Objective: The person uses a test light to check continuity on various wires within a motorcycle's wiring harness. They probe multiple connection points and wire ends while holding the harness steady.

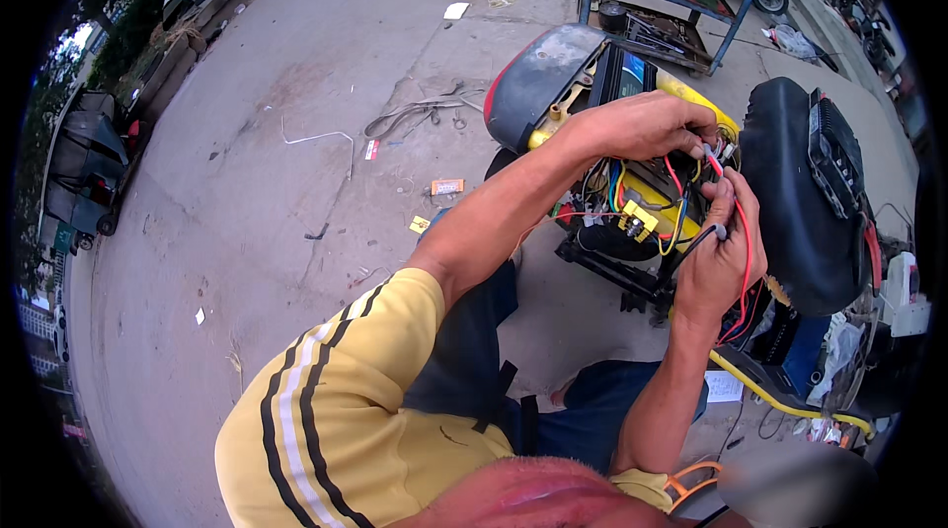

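Both my hands are over the opened body of a yellow scooter point(541, 133), among its loose wiring. My left hand point(657, 123) reaches across from the left, its fingers pinched at the upper end of a red wire point(747, 243), next to a cluster of small connectors point(729, 151). Just below it, my right hand point(723, 246) pinches the same red wire between thumb and fingers. The wire runs down past my right wrist. A black cable point(703, 238) with a grey end lies against my right hand. Left of that hand sits a yellow terminal block point(638, 221) with coloured wires.
A black seat point(800, 192) stands just right of my hands. Behind the scooter is a blue metal rack point(726, 46) with tools. An orange box point(447, 186), a grey strap point(410, 113) and a bent white rod point(318, 137) lie on the concrete ground.
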Action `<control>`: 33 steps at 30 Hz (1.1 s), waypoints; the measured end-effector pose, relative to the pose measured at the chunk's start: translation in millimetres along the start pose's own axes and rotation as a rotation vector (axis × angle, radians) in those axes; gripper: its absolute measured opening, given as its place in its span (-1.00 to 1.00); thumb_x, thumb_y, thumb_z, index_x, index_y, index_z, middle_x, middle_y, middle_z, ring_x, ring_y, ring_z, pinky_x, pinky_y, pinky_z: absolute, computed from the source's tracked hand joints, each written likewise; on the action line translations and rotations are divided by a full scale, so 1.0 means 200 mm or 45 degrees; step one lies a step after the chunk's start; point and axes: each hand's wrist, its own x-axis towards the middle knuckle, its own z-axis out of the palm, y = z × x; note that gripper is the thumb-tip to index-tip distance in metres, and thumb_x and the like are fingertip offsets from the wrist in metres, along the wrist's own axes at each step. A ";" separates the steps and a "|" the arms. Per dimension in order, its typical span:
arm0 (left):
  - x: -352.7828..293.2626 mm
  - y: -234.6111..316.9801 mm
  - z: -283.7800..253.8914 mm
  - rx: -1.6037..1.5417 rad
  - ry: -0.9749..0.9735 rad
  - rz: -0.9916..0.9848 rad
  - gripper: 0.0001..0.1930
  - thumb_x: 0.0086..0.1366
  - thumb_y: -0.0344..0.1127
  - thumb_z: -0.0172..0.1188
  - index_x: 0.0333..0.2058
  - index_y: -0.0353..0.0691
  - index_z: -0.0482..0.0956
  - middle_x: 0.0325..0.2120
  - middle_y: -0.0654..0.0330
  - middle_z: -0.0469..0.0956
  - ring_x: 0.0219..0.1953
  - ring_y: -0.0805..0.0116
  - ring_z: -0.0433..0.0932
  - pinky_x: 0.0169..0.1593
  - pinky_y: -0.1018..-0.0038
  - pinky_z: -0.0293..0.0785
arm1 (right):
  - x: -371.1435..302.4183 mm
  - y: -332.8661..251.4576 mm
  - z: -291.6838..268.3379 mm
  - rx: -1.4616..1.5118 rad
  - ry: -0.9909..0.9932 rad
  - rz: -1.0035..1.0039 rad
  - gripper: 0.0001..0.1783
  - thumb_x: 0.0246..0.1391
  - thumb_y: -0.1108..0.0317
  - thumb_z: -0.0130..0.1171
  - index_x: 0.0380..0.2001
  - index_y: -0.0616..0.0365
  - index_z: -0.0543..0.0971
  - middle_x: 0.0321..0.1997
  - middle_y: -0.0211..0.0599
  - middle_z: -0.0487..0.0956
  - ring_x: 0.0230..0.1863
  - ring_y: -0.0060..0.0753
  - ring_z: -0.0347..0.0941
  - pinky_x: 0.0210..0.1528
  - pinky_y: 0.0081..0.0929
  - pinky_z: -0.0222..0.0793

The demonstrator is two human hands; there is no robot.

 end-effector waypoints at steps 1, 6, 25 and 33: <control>0.00 -0.01 0.01 0.005 -0.002 -0.050 -0.76 0.42 -0.32 0.25 -0.01 -0.28 0.62 -0.22 0.08 0.70 -0.14 0.17 0.68 -0.02 0.28 0.54 | 0.01 0.02 0.02 0.049 0.034 -0.077 -0.79 0.36 0.51 0.23 0.01 0.31 0.64 -0.21 -0.09 0.72 -0.27 -0.33 0.70 -0.18 -0.43 0.59; 0.02 -0.04 0.01 0.042 -0.016 0.004 -0.73 0.44 -0.26 0.25 0.03 -0.22 0.62 -0.16 0.04 0.71 -0.08 0.14 0.68 0.03 0.26 0.53 | 0.02 -0.01 0.01 -0.036 0.000 -0.043 -0.80 0.37 0.49 0.21 0.01 0.29 0.63 -0.23 -0.08 0.72 -0.28 -0.30 0.71 -0.20 -0.39 0.62; 0.01 -0.09 0.03 0.120 0.045 0.144 -0.77 0.49 -0.30 0.20 0.01 -0.29 0.55 -0.15 0.13 0.69 -0.06 0.28 0.65 0.04 0.40 0.51 | 0.01 -0.05 0.01 0.003 -0.022 0.135 -0.60 0.38 0.36 0.29 0.18 0.34 0.59 -0.23 -0.26 0.75 -0.20 -0.65 0.62 -0.09 -0.62 0.54; 0.02 0.03 0.01 -0.303 -0.108 -0.086 -0.92 0.50 -0.53 0.09 -0.10 -0.34 0.50 -0.23 0.13 0.68 -0.20 0.42 0.60 -0.22 0.45 0.66 | -0.05 0.02 -0.18 -0.129 -0.140 -0.170 -0.58 0.21 0.37 0.40 0.10 0.24 0.59 -0.28 -0.29 0.59 -0.49 -0.51 0.41 -0.40 -0.54 0.41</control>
